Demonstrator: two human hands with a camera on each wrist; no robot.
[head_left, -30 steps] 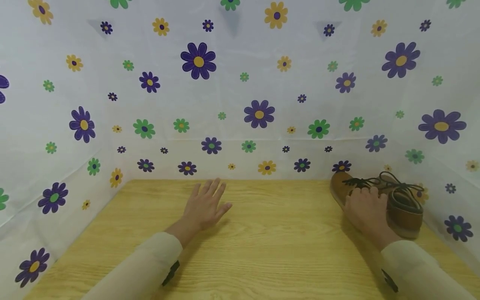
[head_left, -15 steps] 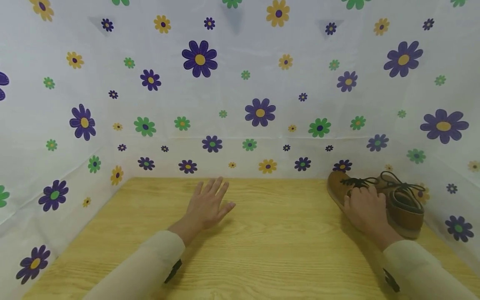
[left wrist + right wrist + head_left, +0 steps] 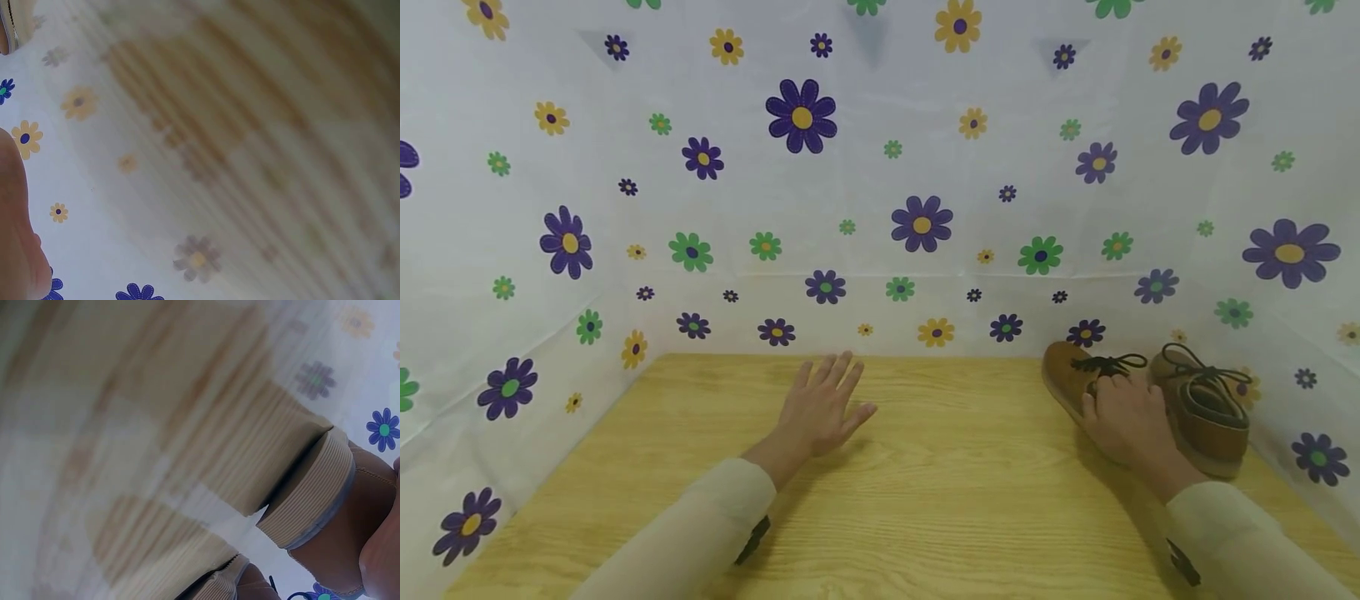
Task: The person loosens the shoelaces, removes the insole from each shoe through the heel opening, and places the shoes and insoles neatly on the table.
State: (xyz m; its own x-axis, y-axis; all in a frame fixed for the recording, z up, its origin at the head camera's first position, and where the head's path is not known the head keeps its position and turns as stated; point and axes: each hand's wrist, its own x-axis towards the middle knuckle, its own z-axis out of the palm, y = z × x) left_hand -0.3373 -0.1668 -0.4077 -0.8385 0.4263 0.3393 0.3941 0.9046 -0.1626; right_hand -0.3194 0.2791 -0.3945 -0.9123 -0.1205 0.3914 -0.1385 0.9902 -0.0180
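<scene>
Two brown lace-up shoes with dark laces stand at the right of the wooden table in the head view. My right hand (image 3: 1126,417) grips the nearer-to-centre shoe (image 3: 1066,367) by its opening, fingers curled over the collar, hiding its heel part. Beside it, a narrow gap away, stands the other shoe (image 3: 1213,437). From the right wrist, the held shoe's ribbed sole edge (image 3: 312,494) shows by my palm, with the second shoe (image 3: 253,584) lower down. My left hand (image 3: 820,408) is held over the table's left-centre, fingers spread, holding nothing.
The wooden table (image 3: 925,500) has a glossy, reflective top. White cloth walls (image 3: 865,192) printed with purple, yellow and green flowers enclose it at the back and both sides. The second shoe stands close to the right wall (image 3: 1292,333).
My right hand has slid the held shoe a little to the left, so a gap has opened between the two shoes. My left hand has drifted slightly to the right.
</scene>
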